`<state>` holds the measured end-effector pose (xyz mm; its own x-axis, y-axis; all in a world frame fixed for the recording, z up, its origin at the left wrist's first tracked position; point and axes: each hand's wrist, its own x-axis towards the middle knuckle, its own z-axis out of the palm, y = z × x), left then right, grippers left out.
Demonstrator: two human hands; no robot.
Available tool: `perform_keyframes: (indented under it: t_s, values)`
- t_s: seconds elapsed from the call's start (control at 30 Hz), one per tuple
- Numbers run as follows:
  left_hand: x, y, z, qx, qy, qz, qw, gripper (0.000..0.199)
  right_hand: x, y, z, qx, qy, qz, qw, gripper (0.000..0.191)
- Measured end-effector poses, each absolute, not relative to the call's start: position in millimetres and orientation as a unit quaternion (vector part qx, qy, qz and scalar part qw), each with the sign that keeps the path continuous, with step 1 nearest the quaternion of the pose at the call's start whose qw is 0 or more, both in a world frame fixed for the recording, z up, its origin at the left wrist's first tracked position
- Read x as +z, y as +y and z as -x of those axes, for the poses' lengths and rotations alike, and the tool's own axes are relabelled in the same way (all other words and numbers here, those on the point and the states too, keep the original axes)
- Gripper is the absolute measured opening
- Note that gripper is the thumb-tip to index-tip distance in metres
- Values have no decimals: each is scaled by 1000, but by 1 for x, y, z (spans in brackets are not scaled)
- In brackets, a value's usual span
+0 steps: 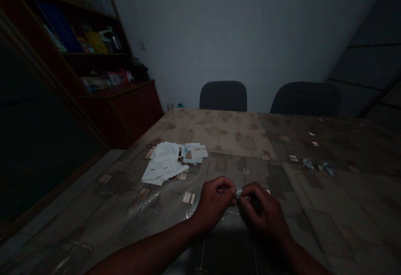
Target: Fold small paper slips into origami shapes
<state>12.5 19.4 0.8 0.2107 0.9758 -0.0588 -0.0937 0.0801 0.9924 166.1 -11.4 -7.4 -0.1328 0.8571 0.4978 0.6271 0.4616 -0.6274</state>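
You have a small, thin, whitish scrap (238,192) pinched at both sides, bridging the narrow gap between your left hand (212,203) and your right hand (267,214). It sits at the near side of the scene, slightly right of centre. Your fingertips cover its edges; its full shape and material are unclear.

dim, underexposed | faint glints on tabletop (232,135) | corners darkest
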Motion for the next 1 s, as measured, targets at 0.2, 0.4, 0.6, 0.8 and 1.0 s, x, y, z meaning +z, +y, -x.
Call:
perform_keyframes:
  t_s: [0.2,0.4,0.6,0.8,1.0]
  values:
    - [0,21,-10,444,436,-507,597,14,-9,-9,-167,164,-713,520,440,9]
    - [-8,24,-10,447,426,-504,604,16,-13,-8,-165,193,-682,539,456,7]
    - [-3,20,-9,454,399,-531,594,13,-13,-8,-165,219,-652,551,473,9]
    - [-2,21,-13,452,423,-541,569,14,-13,-9,-166,248,-631,562,474,11]
    - [-1,24,-13,466,425,-535,561,12,-11,-7,-164,346,-563,564,495,18]
